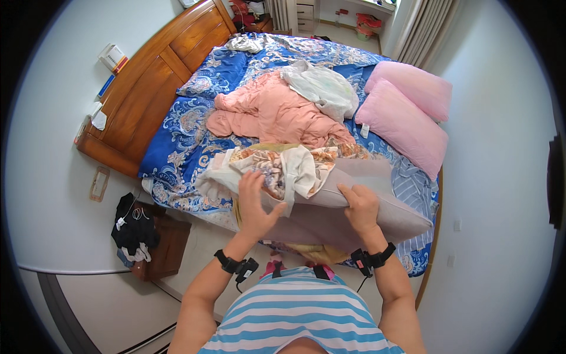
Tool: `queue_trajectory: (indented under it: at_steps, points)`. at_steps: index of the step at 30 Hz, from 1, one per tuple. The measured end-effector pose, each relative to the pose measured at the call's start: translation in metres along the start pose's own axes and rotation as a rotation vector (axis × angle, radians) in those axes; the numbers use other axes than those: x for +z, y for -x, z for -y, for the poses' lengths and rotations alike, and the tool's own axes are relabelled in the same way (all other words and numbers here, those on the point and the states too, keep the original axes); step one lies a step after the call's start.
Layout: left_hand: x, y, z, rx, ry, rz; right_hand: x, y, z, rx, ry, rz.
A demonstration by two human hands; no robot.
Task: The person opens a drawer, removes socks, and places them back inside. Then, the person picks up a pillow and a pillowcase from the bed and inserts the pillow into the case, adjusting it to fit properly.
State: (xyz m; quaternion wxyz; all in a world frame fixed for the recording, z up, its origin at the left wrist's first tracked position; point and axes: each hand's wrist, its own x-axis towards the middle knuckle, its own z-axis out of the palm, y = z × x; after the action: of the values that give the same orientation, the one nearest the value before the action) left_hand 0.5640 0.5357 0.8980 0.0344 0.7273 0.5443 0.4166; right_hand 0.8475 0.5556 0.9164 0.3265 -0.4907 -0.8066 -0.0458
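A grey pillow (pixel 400 217) is held above the near side of the bed, its seamed edge pinched in my right hand (pixel 362 210). Bunched over the pillow's left part is a floral pillowcase (pixel 269 172) with its pale underside partly folded out. My left hand (pixel 255 205) is beside this cloth, thumb and fingers spread; whether the fingertips touch it is hard to tell. Past the pillow lies a crumpled peach quilt (pixel 283 113) on the blue patterned bedsheet (pixel 177 128). Yellowish fabric (pixel 318 253) shows below the pillow.
Two pink pillows (pixel 404 121) lie along the bed's right side, near striped blue cloth (pixel 413 181). A white-green cloth (pixel 325 88) rests on the quilt. The wooden headboard (pixel 146 88) borders the left; a nightstand (pixel 166 248) with dark clothing (pixel 130 225) stands nearer.
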Motion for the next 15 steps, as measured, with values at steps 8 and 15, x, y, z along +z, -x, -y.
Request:
queue_trajectory:
  at_steps: [8, 15]
  points:
    - [0.019, -0.002, -0.01, 0.015, 0.008, 0.02, -0.023, -0.014, 0.0, -0.326, -0.003, -0.18]
    - [0.055, 0.062, 0.03, -0.333, 0.104, 0.409, 0.036, 0.06, -0.013, -0.277, -0.16, 0.209]
